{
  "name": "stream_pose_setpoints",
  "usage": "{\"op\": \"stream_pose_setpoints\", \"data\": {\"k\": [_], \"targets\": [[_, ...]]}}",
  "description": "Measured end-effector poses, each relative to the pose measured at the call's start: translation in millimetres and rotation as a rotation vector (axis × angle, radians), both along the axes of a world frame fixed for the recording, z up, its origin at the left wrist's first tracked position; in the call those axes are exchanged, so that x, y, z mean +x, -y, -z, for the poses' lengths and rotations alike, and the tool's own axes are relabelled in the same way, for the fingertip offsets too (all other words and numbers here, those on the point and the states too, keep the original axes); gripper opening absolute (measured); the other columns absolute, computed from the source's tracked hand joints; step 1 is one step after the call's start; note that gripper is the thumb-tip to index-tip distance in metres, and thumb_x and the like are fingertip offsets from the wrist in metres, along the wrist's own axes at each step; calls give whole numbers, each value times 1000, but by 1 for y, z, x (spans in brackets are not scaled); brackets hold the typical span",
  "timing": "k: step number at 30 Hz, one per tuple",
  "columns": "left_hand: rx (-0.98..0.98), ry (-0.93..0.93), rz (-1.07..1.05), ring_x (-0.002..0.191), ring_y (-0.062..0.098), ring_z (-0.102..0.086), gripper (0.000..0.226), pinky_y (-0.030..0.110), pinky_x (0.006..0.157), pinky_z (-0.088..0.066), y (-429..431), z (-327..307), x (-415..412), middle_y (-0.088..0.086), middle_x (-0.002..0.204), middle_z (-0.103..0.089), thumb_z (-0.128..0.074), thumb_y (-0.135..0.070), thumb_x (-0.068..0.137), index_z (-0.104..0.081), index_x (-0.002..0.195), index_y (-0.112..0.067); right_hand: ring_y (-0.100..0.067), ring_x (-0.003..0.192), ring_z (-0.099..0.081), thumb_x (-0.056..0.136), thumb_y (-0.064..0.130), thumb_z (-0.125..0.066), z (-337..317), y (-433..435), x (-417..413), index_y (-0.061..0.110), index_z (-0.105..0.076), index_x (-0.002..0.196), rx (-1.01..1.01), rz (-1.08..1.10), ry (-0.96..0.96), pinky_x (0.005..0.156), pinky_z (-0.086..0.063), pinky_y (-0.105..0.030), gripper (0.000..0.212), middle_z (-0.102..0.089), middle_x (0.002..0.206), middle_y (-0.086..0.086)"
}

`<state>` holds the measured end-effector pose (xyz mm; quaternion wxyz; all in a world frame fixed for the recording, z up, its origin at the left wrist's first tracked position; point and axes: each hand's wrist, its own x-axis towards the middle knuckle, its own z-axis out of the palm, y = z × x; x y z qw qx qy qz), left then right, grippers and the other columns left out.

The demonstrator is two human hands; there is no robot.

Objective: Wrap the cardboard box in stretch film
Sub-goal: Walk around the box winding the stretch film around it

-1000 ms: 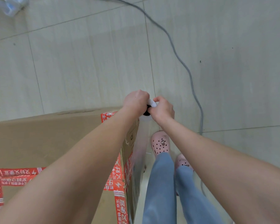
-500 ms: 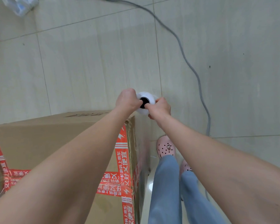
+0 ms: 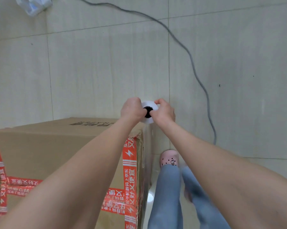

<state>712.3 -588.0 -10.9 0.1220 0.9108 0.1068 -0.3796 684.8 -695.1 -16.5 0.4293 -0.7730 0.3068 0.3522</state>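
Observation:
A large cardboard box (image 3: 53, 149) with red printed tape stands on the tiled floor at the lower left. A white roll of stretch film (image 3: 148, 120) with a dark core is held upright just past the box's far right corner. My left hand (image 3: 132, 109) grips the roll's top from the left and my right hand (image 3: 164, 112) grips it from the right, thumbs at the core. Clear film (image 3: 146, 154) runs down along the box's right side below the roll.
A grey cable (image 3: 195, 75) snakes across the floor from the top to the right of my hands. A crumpled clear plastic bag (image 3: 34, 4) lies at the top left. My legs in blue jeans and a pink clog (image 3: 169, 158) stand right of the box.
The view has shifted so more of the box top shows. Both hands keep hold of the roll, which now sits past the box's far right corner.

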Motion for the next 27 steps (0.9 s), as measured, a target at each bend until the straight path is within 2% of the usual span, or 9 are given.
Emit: {"op": "stream_pose_setpoints", "data": {"k": [5, 8, 10, 12, 14, 20, 22, 24, 27], "targets": [[-13, -54, -243, 70, 32, -69, 25, 36, 64, -55, -23, 0, 6, 15, 79, -65, -58, -23, 82, -47, 67, -7, -24, 101, -60, 85, 14, -59, 0, -16, 17, 24, -57, 119, 30, -56, 60, 76, -41, -24, 35, -63, 118, -2], [25, -118, -187, 77, 31, -69, 24, 31, 61, -48, -35, -3, 13, 11, 71, -60, -58, -23, 84, -48, 67, -8, -24, 110, -57, 83, 29, -67, 0, -21, 18, 18, -50, 128, 71, -20, -36, 85, -42, -27, 50, -59, 124, -3], [38, -130, -80, 98, 31, -63, 20, 33, 70, -45, -36, -2, 15, 11, 93, -62, -59, -21, 85, -56, 98, -6, -27, 109, -58, 78, 32, -72, 1, -25, 17, 16, -47, 130, 109, 26, -170, 88, -48, -31, 61, -56, 124, -6], [22, -130, 90, 111, 28, -56, 48, 35, 81, -45, -31, 3, 16, 9, 119, -58, -59, -19, 87, -45, 133, -16, -29, 103, -61, 76, 25, -72, 3, -27, 17, 18, -47, 127, 125, 10, -226, 87, -54, -40, 58, -56, 123, -9], [5, -123, 217, 115, 26, -54, 54, 35, 86, -45, -24, 6, 18, 5, 125, -56, -55, -17, 88, -42, 140, -26, -29, 98, -63, 78, 21, -66, 3, -27, 19, 21, -46, 126, 96, -88, -223, 84, -55, -41, 51, -58, 119, -9], [41, -20, 115, 75, 24, -48, 25, 30, 63, -39, -28, 11, 13, 5, 85, -58, -53, -9, 81, -65, 103, -7, -27, 104, -59, 84, 20, -58, -1, -26, 40, 28, -49, 128, 1, -370, -113, 80, -46, -30, 45, -61, 118, -4], [46, 15, -54, 73, 26, -47, 7, 30, 60, -34, -34, 8, 12, 5, 75, -52, -51, -6, 80, -58, 81, -8, -27, 102, -59, 84, 19, -57, -2, -34, 49, 31, -52, 123, -7, -418, -76, 73, -40, -27, 41, -62, 115, -3], [13, 34, -261, 69, 31, -51, 10, 33, 56, -34, -40, 8, 11, 10, 70, -53, -51, -5, 78, -52, 68, -7, -26, 104, -58, 83, 15, -56, -4, -41, 59, 30, -53, 122, 3, -440, -34, 72, -38, -25, 42, -62, 116, -2], [-51, 59, -636, 68, 36, -65, 16, 41, 60, -55, -47, 9, 9, 19, 74, -66, -53, -12, 75, -61, 73, 2, -24, 108, -57, 83, 14, -57, -6, -46, 68, 24, -49, 129, 74, -394, 3, 79, -43, -28, 47, -59, 123, -2]]}}
